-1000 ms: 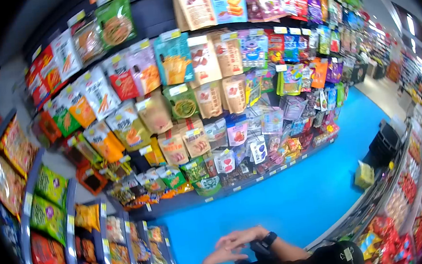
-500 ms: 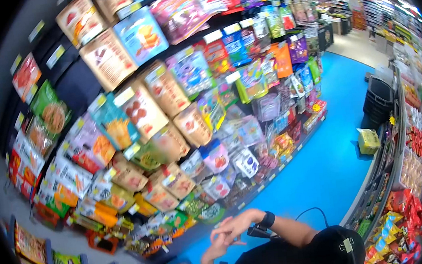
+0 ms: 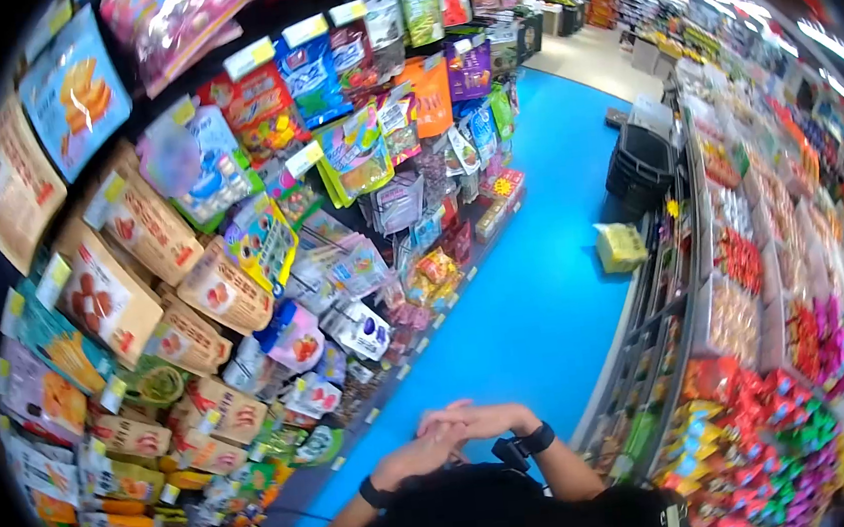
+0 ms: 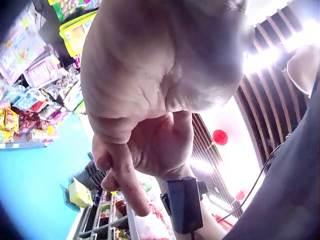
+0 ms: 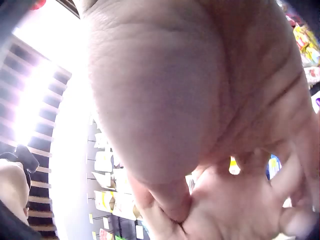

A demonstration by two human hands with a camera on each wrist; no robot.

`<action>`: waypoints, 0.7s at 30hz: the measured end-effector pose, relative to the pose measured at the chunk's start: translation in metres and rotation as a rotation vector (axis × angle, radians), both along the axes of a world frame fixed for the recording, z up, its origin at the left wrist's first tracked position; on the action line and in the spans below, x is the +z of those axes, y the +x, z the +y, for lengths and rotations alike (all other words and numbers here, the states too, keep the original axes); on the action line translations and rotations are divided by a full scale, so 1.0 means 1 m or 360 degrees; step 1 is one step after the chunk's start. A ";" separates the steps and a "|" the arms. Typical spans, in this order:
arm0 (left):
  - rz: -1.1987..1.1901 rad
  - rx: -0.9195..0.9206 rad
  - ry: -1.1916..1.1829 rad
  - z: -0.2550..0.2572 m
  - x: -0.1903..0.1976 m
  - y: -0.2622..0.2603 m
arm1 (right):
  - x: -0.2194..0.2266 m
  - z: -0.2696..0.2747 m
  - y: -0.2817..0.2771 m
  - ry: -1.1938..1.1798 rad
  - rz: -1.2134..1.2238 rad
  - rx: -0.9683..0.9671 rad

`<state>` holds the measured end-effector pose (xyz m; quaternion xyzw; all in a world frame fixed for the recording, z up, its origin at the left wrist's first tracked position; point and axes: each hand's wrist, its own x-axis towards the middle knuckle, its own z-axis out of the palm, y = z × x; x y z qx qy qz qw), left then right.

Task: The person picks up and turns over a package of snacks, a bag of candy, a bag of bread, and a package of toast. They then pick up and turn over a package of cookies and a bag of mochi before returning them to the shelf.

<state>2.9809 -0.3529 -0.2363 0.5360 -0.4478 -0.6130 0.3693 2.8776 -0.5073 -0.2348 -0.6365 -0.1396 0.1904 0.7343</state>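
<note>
Both hands meet in front of the body, low in the head view, with no goods in them. The left hand (image 3: 417,457) lies under the right hand (image 3: 484,420), whose fingers lie across it. Dark bands circle both wrists, and a small black camera (image 3: 511,450) sits at the right one. Up close in the left wrist view, the left palm (image 4: 145,65) fills the top and the right hand (image 4: 162,142) shows behind it. From the right wrist, the right palm (image 5: 165,90) covers most of the picture, with the left hand (image 5: 230,200) touching it below.
Snack bags (image 3: 218,281) hang on a tall rack to the left. A blue floor (image 3: 468,330) runs ahead between racks. Stacked black baskets (image 3: 639,164) and a yellow-green package (image 3: 621,247) stand by the right shelf. Bins of wrapped sweets (image 3: 748,436) line the right side.
The head view has swung right and along the aisle, so the snack rack has slid left and more of the right-hand bins shows. The hands stay together, now overlapping more flatly.
</note>
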 end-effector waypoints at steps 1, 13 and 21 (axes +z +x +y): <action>0.0028 -0.0044 -0.0026 -0.011 0.001 0.009 | -0.006 -0.008 0.002 -0.0013 0.0047 0.0041; 0.0145 0.0414 -0.0221 -0.067 -0.001 0.162 | 0.007 -0.062 0.176 -0.0162 0.0147 -0.0190; -0.0606 0.1467 -0.0439 -0.108 0.000 0.291 | 0.002 -0.106 0.326 -0.0853 -0.0380 -0.1033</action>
